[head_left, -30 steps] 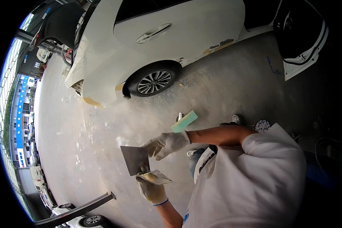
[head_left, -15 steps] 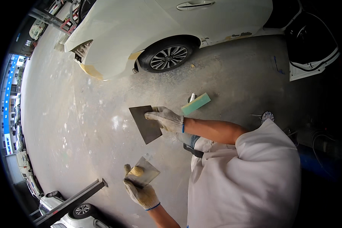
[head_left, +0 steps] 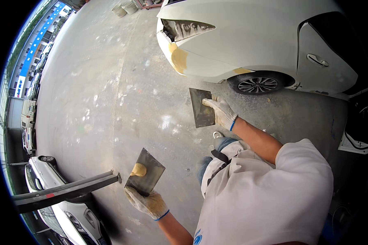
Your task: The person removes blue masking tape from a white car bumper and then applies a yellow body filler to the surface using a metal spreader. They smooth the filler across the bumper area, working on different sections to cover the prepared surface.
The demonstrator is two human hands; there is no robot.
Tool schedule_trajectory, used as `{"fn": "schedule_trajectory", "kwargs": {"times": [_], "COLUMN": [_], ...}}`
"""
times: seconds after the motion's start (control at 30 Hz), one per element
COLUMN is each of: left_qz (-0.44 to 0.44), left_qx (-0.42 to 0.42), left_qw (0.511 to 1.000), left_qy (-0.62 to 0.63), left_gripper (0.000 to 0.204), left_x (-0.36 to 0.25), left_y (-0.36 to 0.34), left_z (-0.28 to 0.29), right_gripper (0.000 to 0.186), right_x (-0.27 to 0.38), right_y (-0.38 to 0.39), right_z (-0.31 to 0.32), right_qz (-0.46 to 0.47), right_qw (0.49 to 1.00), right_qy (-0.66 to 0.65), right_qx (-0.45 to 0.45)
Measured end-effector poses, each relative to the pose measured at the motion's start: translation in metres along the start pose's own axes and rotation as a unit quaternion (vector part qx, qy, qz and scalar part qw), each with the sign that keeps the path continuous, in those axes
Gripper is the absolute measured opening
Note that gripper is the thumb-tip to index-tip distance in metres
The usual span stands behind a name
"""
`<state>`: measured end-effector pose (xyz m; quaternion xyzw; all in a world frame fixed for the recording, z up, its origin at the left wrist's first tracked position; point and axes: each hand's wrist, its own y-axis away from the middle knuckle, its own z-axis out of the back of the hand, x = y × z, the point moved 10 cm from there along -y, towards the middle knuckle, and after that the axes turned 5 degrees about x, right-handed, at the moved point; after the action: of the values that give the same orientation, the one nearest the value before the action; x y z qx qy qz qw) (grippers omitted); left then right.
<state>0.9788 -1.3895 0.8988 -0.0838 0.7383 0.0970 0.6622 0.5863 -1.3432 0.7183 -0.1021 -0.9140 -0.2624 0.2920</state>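
Note:
My left hand [head_left: 148, 203], in a stained off-white knit glove with a blue cuff edge, grips one edge of a flat metal putty plate [head_left: 152, 173]. A lump of yellow putty [head_left: 139, 169] sits on that plate. Farther up, my gloved right hand [head_left: 223, 112] holds a dark, thin, roughly square putty spreader [head_left: 201, 112], thumb on its upper face. Spreader and plate are apart, both held above the floor. Beyond my right hand stands a white car [head_left: 237, 45] with a yellowish patch [head_left: 178, 59] on its front corner and a smaller one [head_left: 243, 70] above the wheel.
The car's front wheel [head_left: 257, 84] faces me. A detached-looking white door [head_left: 353, 145] is at the right edge. A dark metal beam [head_left: 69, 190] runs in at lower left, near another white car [head_left: 69, 212]. Buckets [head_left: 129, 7] stand far off on the grey floor [head_left: 90, 114].
The view has swung, so the white car sits farther right and the green block has left view. Both hands keep their tools; the left plate with the putty has turned and tilted.

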Motion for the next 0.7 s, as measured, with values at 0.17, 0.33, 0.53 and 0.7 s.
{"fn": "schedule_trajectory", "kwargs": {"times": [0.17, 0.33, 0.53, 0.7], "left_qz": [0.091, 0.110, 0.063, 0.085], "left_qx": [-0.008, 0.130, 0.239, 0.363], "left_qw": [0.978, 0.956, 0.968, 0.927], "left_qy": [0.190, 0.240, 0.041, 0.038], "left_gripper": [0.043, 0.037, 0.038, 0.030], "left_x": [0.047, 0.076, 0.076, 0.076], "left_y": [-0.140, -0.305, -0.476, -0.572], "left_z": [-0.070, -0.143, -0.221, -0.321], "right_gripper": [0.022, 0.025, 0.034, 0.034], "right_x": [0.038, 0.021, 0.049, 0.042], "right_y": [-0.098, -0.210, -0.241, -0.303], "right_z": [-0.105, -0.167, -0.320, -0.443], "right_qz": [0.106, 0.167, 0.458, 0.532], "right_qw": [0.981, 0.922, 0.657, 0.459], "right_qy": [0.149, 0.346, 0.587, 0.702], "right_qx": [0.062, 0.049, -0.124, -0.114]}}
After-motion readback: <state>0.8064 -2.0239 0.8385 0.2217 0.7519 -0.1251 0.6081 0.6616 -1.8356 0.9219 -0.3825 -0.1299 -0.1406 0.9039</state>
